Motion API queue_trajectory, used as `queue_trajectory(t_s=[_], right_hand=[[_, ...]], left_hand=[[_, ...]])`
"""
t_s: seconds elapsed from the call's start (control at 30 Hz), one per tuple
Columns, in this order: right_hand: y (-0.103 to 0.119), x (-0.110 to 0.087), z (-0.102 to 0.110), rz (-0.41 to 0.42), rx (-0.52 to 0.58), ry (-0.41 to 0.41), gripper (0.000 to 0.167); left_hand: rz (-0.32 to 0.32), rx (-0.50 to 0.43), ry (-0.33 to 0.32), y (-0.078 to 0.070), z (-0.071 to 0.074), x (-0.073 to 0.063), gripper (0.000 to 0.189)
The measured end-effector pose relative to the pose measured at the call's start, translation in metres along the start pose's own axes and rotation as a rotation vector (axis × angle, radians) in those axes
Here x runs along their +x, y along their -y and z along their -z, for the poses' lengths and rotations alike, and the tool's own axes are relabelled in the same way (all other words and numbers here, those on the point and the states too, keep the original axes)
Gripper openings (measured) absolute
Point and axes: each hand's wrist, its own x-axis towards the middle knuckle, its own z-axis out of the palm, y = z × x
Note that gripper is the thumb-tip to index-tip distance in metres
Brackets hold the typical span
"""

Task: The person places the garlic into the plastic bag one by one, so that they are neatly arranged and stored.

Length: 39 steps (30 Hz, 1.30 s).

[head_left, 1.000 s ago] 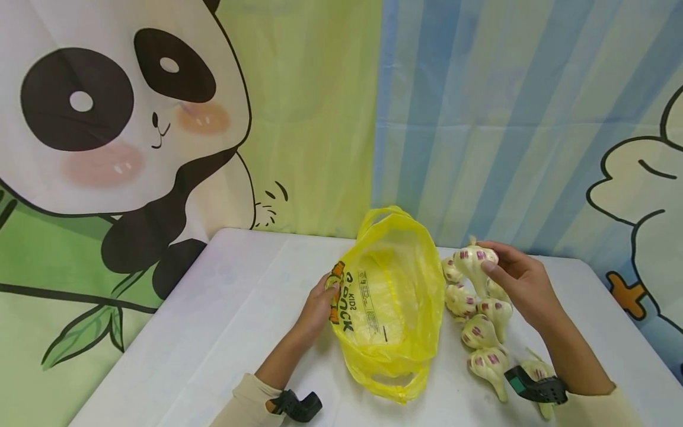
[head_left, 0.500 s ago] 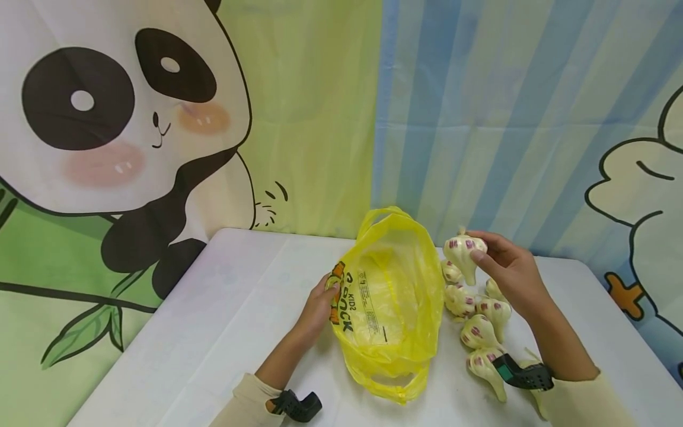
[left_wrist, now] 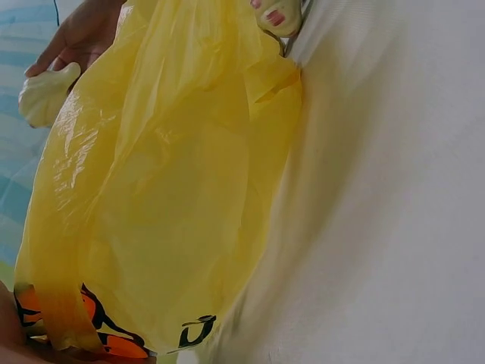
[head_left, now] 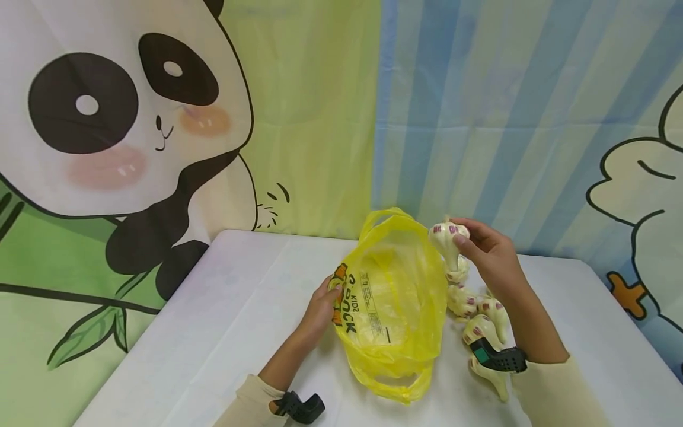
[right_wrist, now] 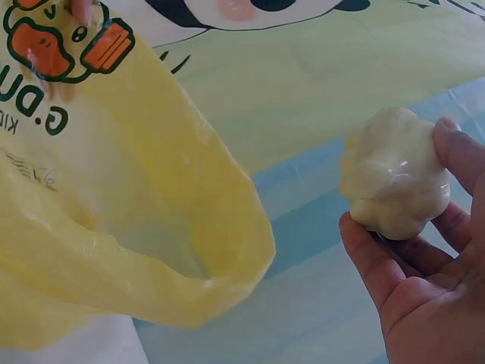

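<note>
My left hand [head_left: 320, 305] grips the left rim of a yellow plastic bag [head_left: 376, 356], whose mouth gapes up toward the head camera. Black lettering and an orange cartoon mark the bag by the fingers. In my right hand [head_left: 493, 255] a garlic bulb [head_left: 447, 237] is pinched between thumb and fingers, raised at the bag's upper right rim with its stalk hanging down. The right wrist view has this garlic bulb [right_wrist: 398, 174] beside the bag's open mouth [right_wrist: 227, 292]. More garlic bulbs [head_left: 480, 329] lie in a cluster right of the bag, partly hidden by the right forearm.
A white table [head_left: 256, 284] carries the bag and the garlic. Behind it hangs a printed curtain [head_left: 315, 118] with a panda and blue stripes. Dark wrist cameras [head_left: 300, 408] are strapped on both wrists.
The right hand has carried the garlic bulb left and slightly up, from over the cluster to the bag's rim. The left hand and the bag have stayed nearly still.
</note>
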Motion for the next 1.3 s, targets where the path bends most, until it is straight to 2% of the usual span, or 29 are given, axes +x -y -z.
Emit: queue_trajectory(t_s=[0.17, 0.37, 0.57, 0.7, 1.07, 1.3], right_hand=[[-0.001, 0.008, -0.007, -0.012, 0.043, 0.041, 0.038], [-0.006, 0.015, -0.015, -0.018, 0.034, 0.081, 0.04], [-0.013, 0.02, -0.027, -0.126, -0.047, 0.129, 0.045], [-0.017, 0.024, -0.035, -0.173, -0.061, 0.161, 0.046], [-0.028, 0.029, -0.048, -0.145, -0.105, 0.199, 0.047], [-0.033, 0.029, -0.057, -0.146, -0.099, 0.236, 0.049]], left_hand=[[-0.002, -0.007, -0.002, -0.001, 0.0, 0.0, 0.044], [-0.008, -0.01, 0.0, 0.0, -0.001, 0.002, 0.044], [-0.002, -0.021, 0.002, 0.001, -0.001, 0.0, 0.044], [-0.008, -0.022, 0.011, 0.001, -0.002, 0.002, 0.045], [0.011, -0.036, 0.044, -0.015, -0.005, -0.003, 0.042], [0.003, -0.029, 0.009, -0.006, -0.005, -0.003, 0.044]])
